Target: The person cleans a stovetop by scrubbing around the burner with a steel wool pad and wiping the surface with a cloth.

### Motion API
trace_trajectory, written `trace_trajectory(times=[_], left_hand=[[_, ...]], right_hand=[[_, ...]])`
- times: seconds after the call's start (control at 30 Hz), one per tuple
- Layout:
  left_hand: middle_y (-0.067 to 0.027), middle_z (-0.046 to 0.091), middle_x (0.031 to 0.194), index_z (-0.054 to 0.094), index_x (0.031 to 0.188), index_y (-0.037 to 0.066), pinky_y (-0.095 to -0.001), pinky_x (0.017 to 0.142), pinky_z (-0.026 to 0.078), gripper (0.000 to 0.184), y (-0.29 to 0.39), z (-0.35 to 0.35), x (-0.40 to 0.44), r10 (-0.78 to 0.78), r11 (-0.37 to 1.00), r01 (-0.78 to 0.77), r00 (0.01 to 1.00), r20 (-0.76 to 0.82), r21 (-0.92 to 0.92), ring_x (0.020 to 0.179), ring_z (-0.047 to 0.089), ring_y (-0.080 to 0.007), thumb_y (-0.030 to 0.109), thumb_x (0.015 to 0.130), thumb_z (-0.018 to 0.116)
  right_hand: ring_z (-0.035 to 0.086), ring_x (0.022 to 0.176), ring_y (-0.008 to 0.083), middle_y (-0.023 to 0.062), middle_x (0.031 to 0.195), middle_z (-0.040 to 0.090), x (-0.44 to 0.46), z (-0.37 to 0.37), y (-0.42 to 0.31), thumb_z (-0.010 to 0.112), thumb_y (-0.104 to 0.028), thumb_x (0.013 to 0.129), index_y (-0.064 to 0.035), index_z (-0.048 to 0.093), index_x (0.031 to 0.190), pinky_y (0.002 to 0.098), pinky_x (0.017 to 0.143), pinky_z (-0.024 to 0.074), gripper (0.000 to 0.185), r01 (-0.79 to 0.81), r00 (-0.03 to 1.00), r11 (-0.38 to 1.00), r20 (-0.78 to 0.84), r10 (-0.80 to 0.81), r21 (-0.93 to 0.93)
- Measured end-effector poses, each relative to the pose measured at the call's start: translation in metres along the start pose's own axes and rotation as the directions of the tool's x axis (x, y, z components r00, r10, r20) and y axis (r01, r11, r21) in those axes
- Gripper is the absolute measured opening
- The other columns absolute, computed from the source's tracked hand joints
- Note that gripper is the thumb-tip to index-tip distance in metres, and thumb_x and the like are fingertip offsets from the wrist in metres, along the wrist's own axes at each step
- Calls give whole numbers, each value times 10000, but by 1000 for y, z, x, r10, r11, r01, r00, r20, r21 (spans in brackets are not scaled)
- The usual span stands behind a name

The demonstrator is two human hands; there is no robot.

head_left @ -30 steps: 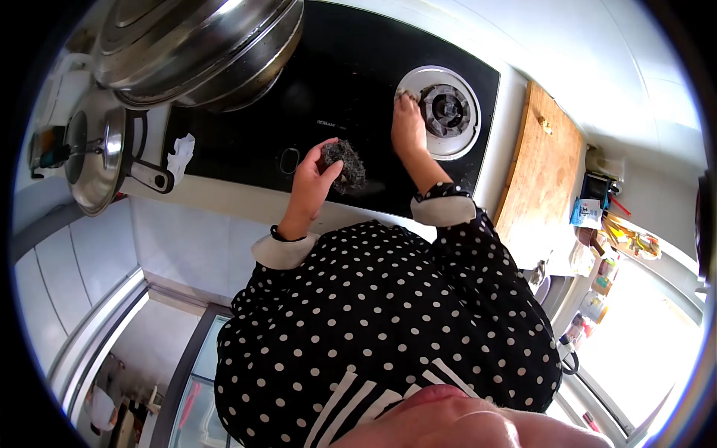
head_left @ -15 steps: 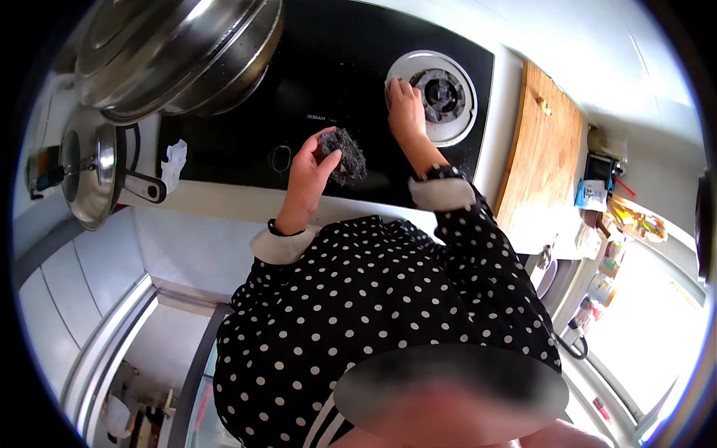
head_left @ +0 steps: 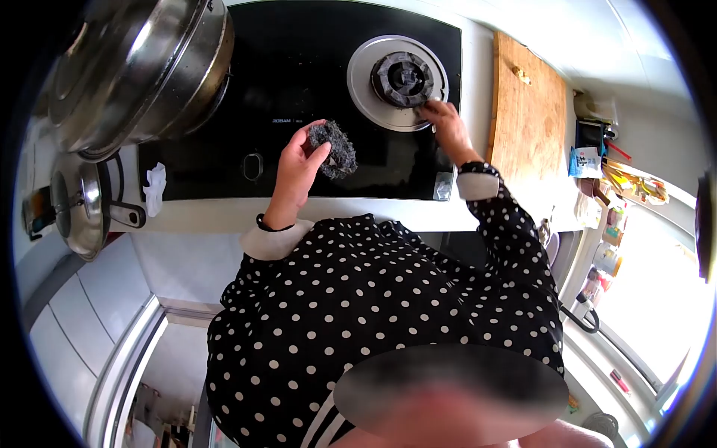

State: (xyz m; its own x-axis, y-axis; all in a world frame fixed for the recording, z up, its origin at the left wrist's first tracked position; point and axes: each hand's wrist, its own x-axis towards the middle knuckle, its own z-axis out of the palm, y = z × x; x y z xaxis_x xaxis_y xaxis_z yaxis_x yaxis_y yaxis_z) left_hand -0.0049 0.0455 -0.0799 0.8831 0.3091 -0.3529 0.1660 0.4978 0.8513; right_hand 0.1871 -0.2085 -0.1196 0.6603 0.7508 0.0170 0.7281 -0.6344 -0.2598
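My left hand (head_left: pixel 297 166) is closed on a dark grey steel wool scrubber (head_left: pixel 334 150), thumb on its near side, and holds it above the black glass cooktop (head_left: pixel 314 45). To the right, my right hand (head_left: pixel 446 125) has its fingers pinched together at the lower right rim of the round metal burner plate (head_left: pixel 366 97). Whether the fingers grip the rim itself or something small there I cannot make out. The dark burner head (head_left: pixel 403 79) sits in the middle of that plate.
A large steel steamer pot (head_left: pixel 142 67) stands on the cooktop's left side. Below it are a lidded pan (head_left: pixel 86 201) and a crumpled white tissue (head_left: pixel 154 190). A wooden cutting board (head_left: pixel 526 112) lies right of the cooktop, with packets (head_left: pixel 586 161) beyond it.
My right hand has moved from the burner plate's left edge to its lower right rim. My left hand still holds the scrubber. The view has shifted slightly.
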Motion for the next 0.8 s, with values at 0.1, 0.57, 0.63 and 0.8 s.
trace_trajectory(times=[0.1, 0.57, 0.63, 0.8], left_hand=[[-49, 571, 1056, 471, 1206, -7, -236, 870, 432, 373, -2, 4, -3, -18, 999, 18, 1000, -19, 27, 951, 547, -104, -17, 838, 532], [-66, 546, 1098, 439, 1237, -5, -253, 902, 412, 405, -25, 17, -23, -20, 999, 13, 969, -246, -30, 1000, 522, -120, -19, 840, 522], [-64, 548, 1094, 440, 1236, -4, -254, 898, 414, 403, -31, 23, -26, -14, 999, 3, 966, -258, -46, 999, 522, -120, -16, 841, 523], [-60, 552, 1091, 443, 1231, -4, -257, 891, 418, 395, -28, 41, -26, -32, 999, 27, 982, -187, -32, 993, 524, -116, -6, 845, 529]], right_hand=[[515, 1031, 248, 55, 1102, 566, 23, -5, 35, 543, 0, 733, -121, 670, 973, 307, 882, 442, 297, 78, 996, 997, 43, -78, 8], [558, 973, 215, 40, 1095, 580, 199, -7, 74, 553, -2, 805, -161, 629, 1083, 276, 865, 466, 329, 523, 834, 850, 169, -525, 58], [498, 1043, 204, 5, 1158, 537, 188, -12, 71, 544, 17, 778, -163, 572, 1163, 273, 905, 441, 426, 644, 759, 758, 219, -614, -107], [507, 966, 237, 35, 1082, 551, 116, 2, 107, 538, 3, 746, -141, 579, 1128, 308, 866, 460, 410, 349, 936, 926, 104, -337, -142]])
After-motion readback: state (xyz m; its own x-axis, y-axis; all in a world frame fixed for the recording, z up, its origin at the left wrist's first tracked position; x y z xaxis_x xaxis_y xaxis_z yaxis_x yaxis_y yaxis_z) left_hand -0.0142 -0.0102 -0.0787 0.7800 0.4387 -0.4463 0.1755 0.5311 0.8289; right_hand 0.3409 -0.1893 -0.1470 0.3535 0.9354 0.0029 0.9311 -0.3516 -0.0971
